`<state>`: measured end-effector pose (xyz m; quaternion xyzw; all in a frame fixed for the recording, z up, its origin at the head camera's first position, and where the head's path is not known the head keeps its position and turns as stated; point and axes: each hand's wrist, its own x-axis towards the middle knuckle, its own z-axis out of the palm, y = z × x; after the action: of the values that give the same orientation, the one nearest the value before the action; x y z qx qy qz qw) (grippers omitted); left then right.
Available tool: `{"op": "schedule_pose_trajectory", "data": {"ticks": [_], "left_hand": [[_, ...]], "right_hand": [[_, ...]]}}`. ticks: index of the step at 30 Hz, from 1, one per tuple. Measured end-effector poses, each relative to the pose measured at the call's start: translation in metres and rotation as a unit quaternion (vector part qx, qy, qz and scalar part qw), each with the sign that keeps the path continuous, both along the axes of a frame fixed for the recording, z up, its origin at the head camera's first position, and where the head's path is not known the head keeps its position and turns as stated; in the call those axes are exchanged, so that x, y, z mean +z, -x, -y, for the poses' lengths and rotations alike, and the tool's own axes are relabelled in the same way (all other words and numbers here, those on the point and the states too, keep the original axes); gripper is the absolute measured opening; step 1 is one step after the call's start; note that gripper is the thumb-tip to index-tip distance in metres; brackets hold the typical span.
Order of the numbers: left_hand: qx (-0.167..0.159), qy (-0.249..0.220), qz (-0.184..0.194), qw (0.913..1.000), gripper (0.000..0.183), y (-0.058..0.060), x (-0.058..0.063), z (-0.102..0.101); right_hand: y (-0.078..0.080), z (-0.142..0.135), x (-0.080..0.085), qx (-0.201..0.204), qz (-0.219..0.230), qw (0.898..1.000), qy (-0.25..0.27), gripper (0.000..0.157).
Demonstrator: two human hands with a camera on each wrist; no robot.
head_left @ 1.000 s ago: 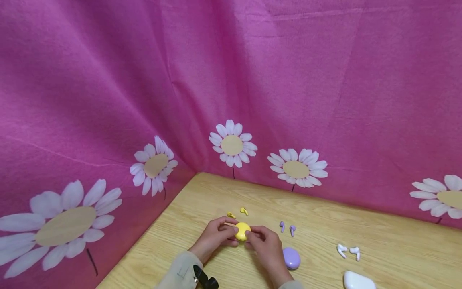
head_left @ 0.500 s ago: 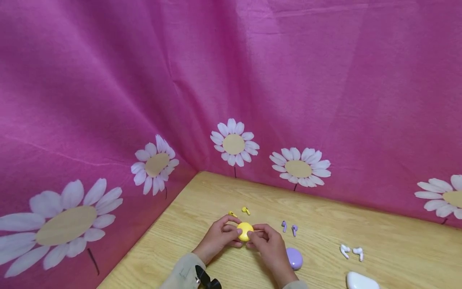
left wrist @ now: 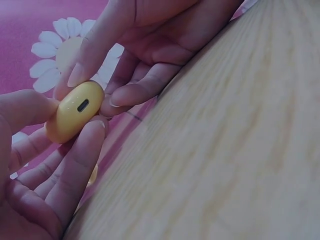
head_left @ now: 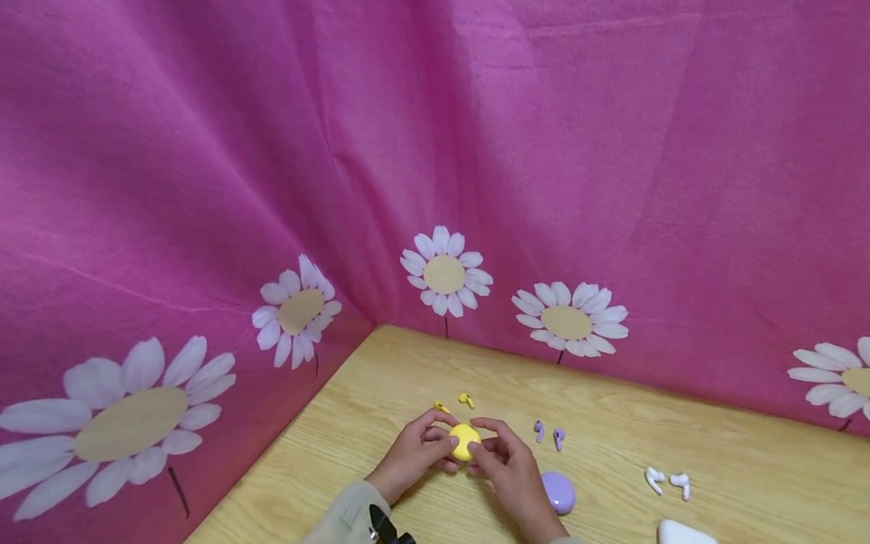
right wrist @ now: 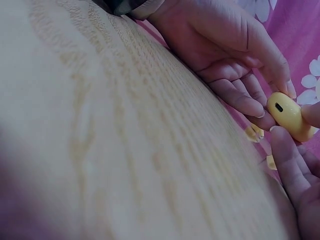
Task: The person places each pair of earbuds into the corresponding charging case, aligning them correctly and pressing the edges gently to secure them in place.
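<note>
1. We are seeing the yellow case (head_left: pixel 465 443) being held between both hands: the left hand (head_left: pixel 408 458) is pinching one side, the right hand (head_left: pixel 513 472) the other. It is apparently hanging over the wooden table (head_left: pixel 285 483), though we are not managing to tell how high.
2. We are judging a slip the likeliest trouble. The shell is looking smooth and rounded, and only fingertips and thumbs are bearing on it; uneven squeezing could be sending it out sideways.
3. We are also watching the nearer yellow earbud (head_left: pixel 440 406), which is lying just beside the left fingertips, with the other yellow earbud (head_left: pixel 466 400) sitting near it. A forward nudge could be knocking either one along the table.
4. The port (left wrist: pixel 83 105) is showing in both wrist views, but we are not making out the lid seam clearly. Should the thumbs be prying away from that seam, force could be going to waste and the grip giving way.
5. On the right, the purple case (head_left: pixel 559 493) is lying close by the right wrist; an outward swing could be shoving it.
</note>
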<state>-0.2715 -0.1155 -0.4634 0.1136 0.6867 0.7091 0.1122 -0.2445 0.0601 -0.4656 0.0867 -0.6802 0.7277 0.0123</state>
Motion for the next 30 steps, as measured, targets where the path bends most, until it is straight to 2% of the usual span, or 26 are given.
{"op": "schedule_pose_trajectory", "data": {"ticks": [4,10,16,30], "left_hand": [[-0.004,-0.004,-0.014,0.9999,0.036,-0.0010,-0.0022,0.0025],[-0.024,-0.023,-0.023,0.9992,0.037,-0.0019,-0.0055,0.0041],[-0.019,-0.018,-0.024,0.9994,0.030,-0.0008,-0.0059,0.0048],[-0.034,-0.017,-0.037,0.9986,0.037,0.0015,-0.0057,0.0033]], "right_hand": [[-0.0009,0.0008,-0.0008,0.012,-0.010,1.000,0.004,0.032],[-0.0018,0.0013,-0.0022,0.002,0.004,1.000,0.009,0.032],[-0.0004,0.0018,-0.0008,-0.003,0.016,1.000,0.007,0.032],[-0.0013,-0.0005,0.0000,-0.007,0.016,1.000,0.005,0.038]]}}
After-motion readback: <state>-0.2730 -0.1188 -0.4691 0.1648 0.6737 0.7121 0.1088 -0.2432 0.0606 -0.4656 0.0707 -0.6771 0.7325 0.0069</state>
